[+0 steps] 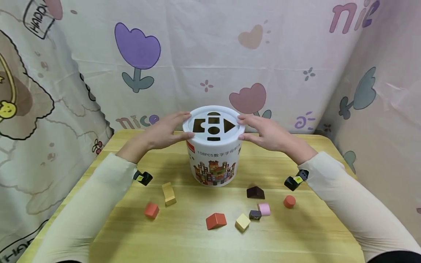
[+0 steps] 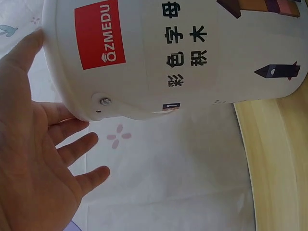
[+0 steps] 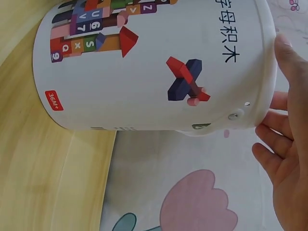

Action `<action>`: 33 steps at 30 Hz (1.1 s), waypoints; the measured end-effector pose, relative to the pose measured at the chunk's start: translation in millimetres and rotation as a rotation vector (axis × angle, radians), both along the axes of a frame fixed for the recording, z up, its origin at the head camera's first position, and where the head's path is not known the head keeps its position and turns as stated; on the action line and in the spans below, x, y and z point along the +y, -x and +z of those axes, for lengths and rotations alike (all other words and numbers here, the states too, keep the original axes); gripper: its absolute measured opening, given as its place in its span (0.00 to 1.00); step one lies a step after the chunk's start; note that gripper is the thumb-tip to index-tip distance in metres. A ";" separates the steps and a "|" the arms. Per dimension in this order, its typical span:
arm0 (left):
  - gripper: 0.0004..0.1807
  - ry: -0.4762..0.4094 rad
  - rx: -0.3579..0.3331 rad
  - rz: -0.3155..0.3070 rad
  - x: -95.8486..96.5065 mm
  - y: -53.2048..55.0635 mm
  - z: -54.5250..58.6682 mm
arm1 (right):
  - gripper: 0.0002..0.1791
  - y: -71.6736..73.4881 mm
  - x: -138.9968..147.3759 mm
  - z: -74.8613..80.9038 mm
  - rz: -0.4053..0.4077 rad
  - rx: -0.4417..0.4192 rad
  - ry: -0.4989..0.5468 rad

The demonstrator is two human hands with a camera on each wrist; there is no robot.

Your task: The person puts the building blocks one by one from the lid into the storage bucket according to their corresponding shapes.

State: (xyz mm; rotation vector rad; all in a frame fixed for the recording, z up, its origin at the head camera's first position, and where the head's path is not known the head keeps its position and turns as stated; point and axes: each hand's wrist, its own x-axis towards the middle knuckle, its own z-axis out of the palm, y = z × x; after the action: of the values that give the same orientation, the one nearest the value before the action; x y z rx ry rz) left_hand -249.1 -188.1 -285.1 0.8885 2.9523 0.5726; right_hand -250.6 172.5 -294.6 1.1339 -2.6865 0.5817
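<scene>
A white toy-block bucket [image 1: 213, 160] stands upright on the table. On its top sits a white lid [image 1: 204, 138] with cut-out shapes: a triangle, a circle, rectangles and others. My left hand [image 1: 167, 131] touches the lid's left rim, thumb at the near side and fingers at the far side. On the opposite rim my right hand [image 1: 266, 132] rests in the same way. In the left wrist view the outer fingers [image 2: 79, 149] spread away from the bucket. The right wrist view shows the thumb [image 3: 288, 55] against the rim. What is inside the bucket is hidden.
Loose blocks lie in front: a yellow one [image 1: 169, 194], a red cube [image 1: 152, 210], a red block [image 1: 216, 221], a pale yellow cube [image 1: 242, 223], a small dark block [image 1: 255, 214], a pink block [image 1: 264, 209], a dark-brown block [image 1: 255, 192] and a red cylinder [image 1: 289, 201]. Printed cloth [image 1: 197, 47] hangs behind.
</scene>
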 end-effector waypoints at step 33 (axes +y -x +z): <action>0.53 -0.037 -0.068 -0.105 36.0 -16.9 0.3 | 0.25 -43.6 44.9 -13.3 0.052 0.145 0.063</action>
State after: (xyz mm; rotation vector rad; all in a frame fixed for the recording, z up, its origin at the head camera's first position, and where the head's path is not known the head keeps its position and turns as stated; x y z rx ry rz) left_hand -232.2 -152.1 -284.8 0.9989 2.8243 0.6416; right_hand -207.0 217.4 -307.9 1.1845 -2.5061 0.5654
